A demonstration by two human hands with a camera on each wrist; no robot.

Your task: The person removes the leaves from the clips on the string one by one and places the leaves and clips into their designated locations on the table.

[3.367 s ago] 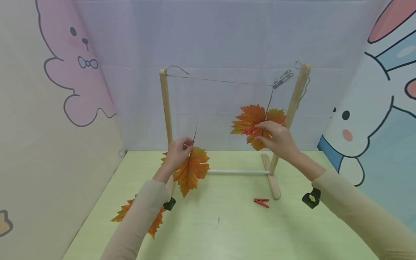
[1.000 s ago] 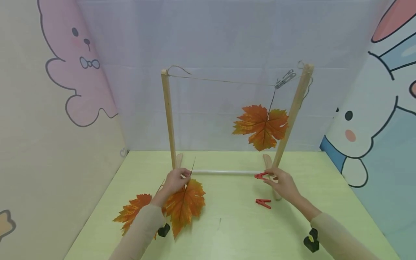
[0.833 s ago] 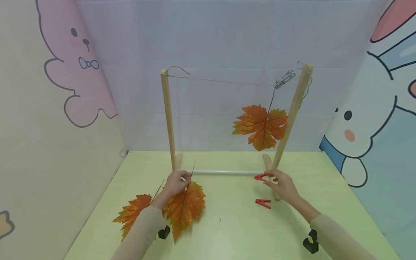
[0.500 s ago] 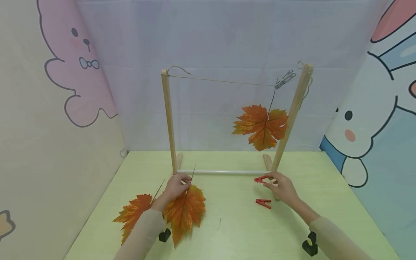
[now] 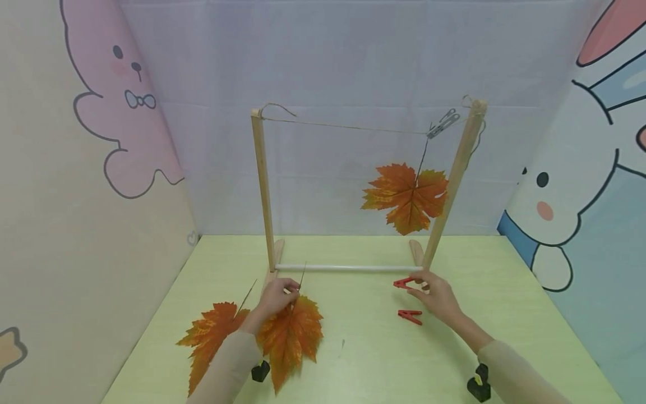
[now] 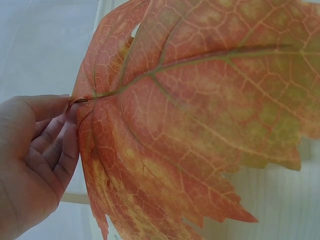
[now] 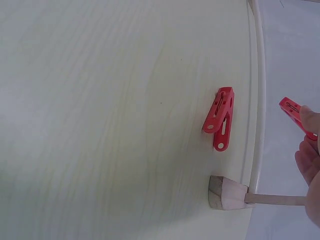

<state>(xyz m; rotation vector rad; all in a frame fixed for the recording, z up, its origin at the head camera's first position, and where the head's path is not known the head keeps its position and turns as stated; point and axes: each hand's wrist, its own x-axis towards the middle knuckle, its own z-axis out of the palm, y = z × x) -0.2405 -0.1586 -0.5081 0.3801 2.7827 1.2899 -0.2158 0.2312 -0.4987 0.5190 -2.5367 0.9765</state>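
Observation:
My left hand [image 5: 275,297] pinches the stem of an orange maple leaf [image 5: 292,336] between thumb and fingertips; in the left wrist view the veined leaf [image 6: 200,95] fans out to the right of the fingers. My right hand [image 5: 437,294] pinches a red clothespin [image 5: 402,283] by its handle end, jaws pointing left. A second red clothespin [image 5: 410,316] lies on the table just below that hand. Another maple leaf [image 5: 209,336] rests at the left, partly covered by my left forearm. A third leaf [image 5: 409,196] hangs by its stem from a grey clothespin [image 5: 443,123].
A twine line [image 5: 343,127] runs between two wooden posts, the left post [image 5: 262,191] and the right post [image 5: 456,179]. A white rod [image 5: 348,268] joins their feet on the pale table [image 5: 363,370]. A printed backdrop stands behind and at both sides.
My right hand has come down from the hanging leaf to low above the table with its red clothespin. My left hand has lowered its leaf toward the table, still pinching the stem.

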